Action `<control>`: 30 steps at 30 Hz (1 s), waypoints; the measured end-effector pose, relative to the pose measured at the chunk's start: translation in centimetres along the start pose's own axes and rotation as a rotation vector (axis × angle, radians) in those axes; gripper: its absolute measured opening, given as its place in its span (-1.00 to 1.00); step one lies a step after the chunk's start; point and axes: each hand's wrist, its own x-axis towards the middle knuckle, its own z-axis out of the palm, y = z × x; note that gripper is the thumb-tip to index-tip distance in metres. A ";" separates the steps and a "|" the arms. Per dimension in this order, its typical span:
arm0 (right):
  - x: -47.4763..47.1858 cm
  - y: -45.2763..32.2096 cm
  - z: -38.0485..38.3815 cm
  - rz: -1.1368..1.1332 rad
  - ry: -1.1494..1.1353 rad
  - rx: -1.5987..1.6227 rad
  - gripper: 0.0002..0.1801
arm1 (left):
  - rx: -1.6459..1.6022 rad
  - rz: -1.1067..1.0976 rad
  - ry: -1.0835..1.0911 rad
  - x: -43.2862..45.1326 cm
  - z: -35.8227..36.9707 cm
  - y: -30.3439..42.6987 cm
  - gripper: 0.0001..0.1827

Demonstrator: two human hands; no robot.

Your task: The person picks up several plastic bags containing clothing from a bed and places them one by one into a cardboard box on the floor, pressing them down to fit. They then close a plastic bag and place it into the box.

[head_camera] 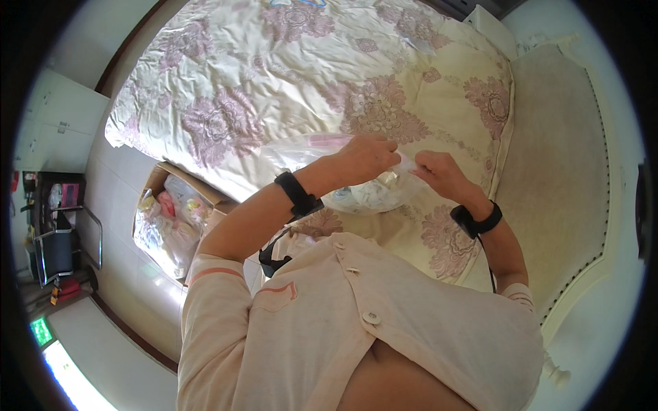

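Observation:
A clear plastic bag (pixel 360 199) lies on the flowered bedspread in front of me. White crumpled things and a pale blue piece show through its film, but I cannot tell what they are. My left hand (pixel 367 158) has its fingers closed on the bag's upper edge. Close beside it, my right hand (pixel 443 173) pinches the same film, which stretches between the two hands. A pink patch (pixel 329 140) shows at the bag's far side, partly behind my left hand.
The bed (pixel 303 72) carries a blue-edged item (pixel 297 2) at its far side. Left of the bed, an open cardboard box (pixel 162 172) holds several filled plastic bags (pixel 177 216) on the tiled floor. A padded headboard (pixel 560 154) rises at the right. A metal-framed chair (pixel 56 251) stands far left.

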 end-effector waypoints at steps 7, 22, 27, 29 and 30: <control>-0.7 -0.8 -1.4 0.165 -0.155 0.074 -0.86 | -0.168 -0.084 -0.088 -0.2 0.5 -0.9 -0.90; -1.3 -2.2 0.8 0.200 -0.054 -0.064 -0.89 | -0.138 -0.036 0.036 0.2 4.0 0.0 -0.90; -1.3 -0.1 3.6 0.185 -0.146 0.077 -0.89 | 0.102 -0.185 -0.041 -4.1 2.1 1.0 -0.55; -0.3 -0.6 3.5 0.152 -0.149 0.091 -0.89 | 0.245 -0.327 0.005 -7.1 0.1 0.8 -0.38; 0.3 -1.5 3.6 0.165 -0.155 0.141 -0.91 | 0.335 -0.450 0.024 -9.3 -1.4 0.4 -0.36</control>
